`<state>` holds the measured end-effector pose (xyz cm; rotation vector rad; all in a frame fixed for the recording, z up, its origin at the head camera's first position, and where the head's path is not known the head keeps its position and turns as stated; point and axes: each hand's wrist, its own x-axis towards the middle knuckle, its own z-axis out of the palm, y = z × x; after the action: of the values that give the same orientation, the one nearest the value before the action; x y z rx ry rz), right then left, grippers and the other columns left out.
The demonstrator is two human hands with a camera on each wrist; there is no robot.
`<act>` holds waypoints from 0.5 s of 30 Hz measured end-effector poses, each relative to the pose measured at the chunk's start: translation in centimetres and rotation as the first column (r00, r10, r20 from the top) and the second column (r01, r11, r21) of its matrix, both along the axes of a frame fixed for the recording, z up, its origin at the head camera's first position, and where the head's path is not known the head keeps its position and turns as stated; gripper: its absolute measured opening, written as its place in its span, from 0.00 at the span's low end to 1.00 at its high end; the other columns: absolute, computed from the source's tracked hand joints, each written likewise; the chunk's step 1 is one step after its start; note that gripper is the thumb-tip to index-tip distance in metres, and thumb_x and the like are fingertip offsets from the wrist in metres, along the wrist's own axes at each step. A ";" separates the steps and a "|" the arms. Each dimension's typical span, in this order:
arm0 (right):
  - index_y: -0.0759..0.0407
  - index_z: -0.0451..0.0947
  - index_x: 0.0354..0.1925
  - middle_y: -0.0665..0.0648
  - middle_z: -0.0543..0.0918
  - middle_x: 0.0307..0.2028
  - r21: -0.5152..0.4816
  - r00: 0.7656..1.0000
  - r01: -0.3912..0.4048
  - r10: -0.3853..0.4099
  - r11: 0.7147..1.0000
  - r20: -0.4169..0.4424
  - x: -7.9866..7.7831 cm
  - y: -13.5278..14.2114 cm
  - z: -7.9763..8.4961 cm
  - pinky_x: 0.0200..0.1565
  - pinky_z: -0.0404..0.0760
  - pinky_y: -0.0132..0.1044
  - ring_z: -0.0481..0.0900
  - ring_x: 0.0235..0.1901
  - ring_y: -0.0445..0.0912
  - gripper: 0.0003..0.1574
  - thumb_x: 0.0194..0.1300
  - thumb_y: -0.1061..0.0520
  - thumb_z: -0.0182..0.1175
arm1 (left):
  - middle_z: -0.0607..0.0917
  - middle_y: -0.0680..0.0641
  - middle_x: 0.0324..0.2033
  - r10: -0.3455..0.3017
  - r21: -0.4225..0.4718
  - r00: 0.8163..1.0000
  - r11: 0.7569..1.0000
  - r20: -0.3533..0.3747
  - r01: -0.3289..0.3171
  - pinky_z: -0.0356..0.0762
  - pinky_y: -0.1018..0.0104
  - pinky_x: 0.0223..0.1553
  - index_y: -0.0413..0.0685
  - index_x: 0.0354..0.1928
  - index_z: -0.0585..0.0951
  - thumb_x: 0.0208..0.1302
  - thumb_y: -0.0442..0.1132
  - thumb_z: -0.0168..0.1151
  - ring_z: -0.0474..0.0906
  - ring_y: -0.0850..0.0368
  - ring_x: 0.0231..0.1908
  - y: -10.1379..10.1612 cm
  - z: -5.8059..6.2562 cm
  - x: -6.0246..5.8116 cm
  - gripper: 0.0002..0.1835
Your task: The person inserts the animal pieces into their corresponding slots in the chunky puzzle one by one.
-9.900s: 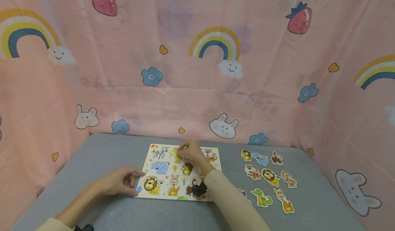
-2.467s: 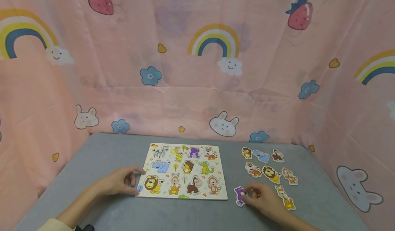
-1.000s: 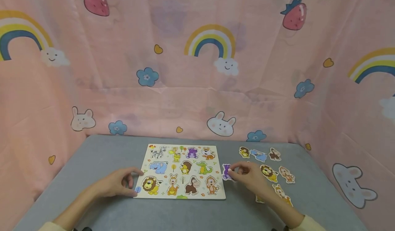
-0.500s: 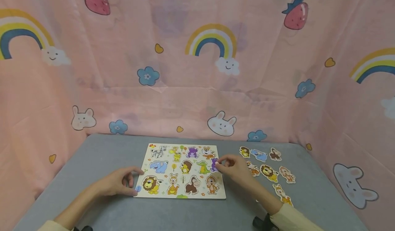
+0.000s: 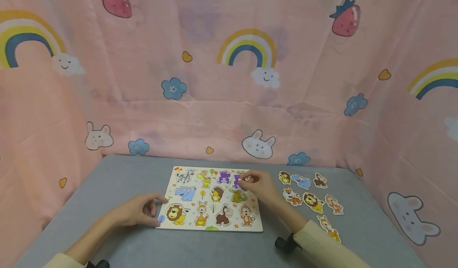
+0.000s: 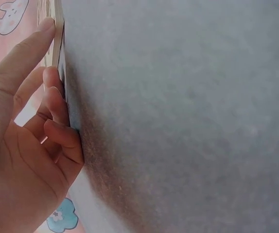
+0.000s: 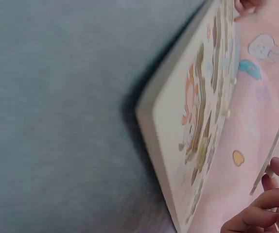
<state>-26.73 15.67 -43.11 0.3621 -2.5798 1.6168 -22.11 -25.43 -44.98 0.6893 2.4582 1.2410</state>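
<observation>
My right hand (image 5: 259, 186) pinches a purple hippo puzzle piece (image 5: 236, 181) between thumb and fingertips. It overlaps the right part of the animal puzzle board (image 5: 229, 229), just right of the printed purple hippo (image 5: 224, 177). In the right wrist view the piece (image 7: 267, 160) shows edge-on, tilted and raised above the board (image 7: 166, 109). My left hand (image 5: 137, 210) rests at the board's left edge, thumb by the near corner. In the left wrist view, the left hand's (image 6: 27, 131) thumb touches the board's side (image 6: 58, 34), while the other fingers bend loosely on the table.
Right of the board lie several loose animal pieces, among them a lion (image 5: 313, 202), an elephant (image 5: 301, 181), a tiger (image 5: 292, 197), a monkey (image 5: 334, 204) and a kangaroo (image 5: 328, 229). Small pegs (image 7: 225, 113) stick up from the board. A pink patterned cloth (image 5: 200, 113) hangs behind the grey table (image 5: 143, 248).
My right hand has picked up the purple hippo piece from the table at the right and carried it left and away over the board. The crocodile piece has left the table. My left hand stays put.
</observation>
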 end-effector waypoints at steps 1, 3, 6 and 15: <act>0.59 0.87 0.36 0.52 0.72 0.19 -0.005 1.000 0.004 -0.004 1.000 0.002 -0.3 -0.2 -0.1 0.23 0.62 0.32 0.64 0.20 0.42 0.04 0.62 0.60 0.73 | 0.77 0.49 0.29 -0.001 -0.002 1.000 1.000 -0.002 0.001 0.68 0.69 0.25 0.39 0.58 0.78 0.51 0.36 0.81 0.69 0.60 0.23 0.0 0.0 0.0 0.32; 0.59 0.87 0.36 0.52 0.71 0.19 -0.016 1.000 0.012 -0.012 1.000 0.008 -0.9 -0.4 -0.3 0.22 0.62 0.32 0.64 0.20 0.42 0.04 0.62 0.61 0.73 | 0.78 0.49 0.29 -0.008 -0.001 1.000 1.000 -0.001 0.008 0.68 0.70 0.25 0.39 0.57 0.78 0.51 0.37 0.81 0.70 0.60 0.23 0.0 0.1 0.0 0.31; 0.61 0.87 0.36 0.52 0.72 0.19 -0.028 1.000 0.017 -0.017 0.999 0.014 -1.6 -0.7 -0.4 0.22 0.62 0.31 0.63 0.19 0.41 0.04 0.63 0.61 0.72 | 0.78 0.48 0.28 -0.018 0.001 1.000 1.000 0.001 0.018 0.68 0.70 0.25 0.38 0.57 0.78 0.51 0.37 0.81 0.70 0.60 0.23 0.1 0.1 -0.1 0.31; 0.64 0.87 0.37 0.52 0.71 0.18 -0.034 0.999 0.025 -0.024 0.999 0.021 -2.3 -1.3 -0.5 0.21 0.61 0.31 0.63 0.18 0.40 0.05 0.63 0.62 0.72 | 0.77 0.48 0.28 -0.025 0.001 1.000 1.000 -0.016 0.025 0.68 0.70 0.25 0.38 0.57 0.78 0.51 0.36 0.81 0.70 0.61 0.23 0.0 0.2 -0.2 0.31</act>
<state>-29.08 14.33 -43.64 0.3120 -2.5571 1.6627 -22.30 -25.40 -44.83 0.7310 2.4542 1.2317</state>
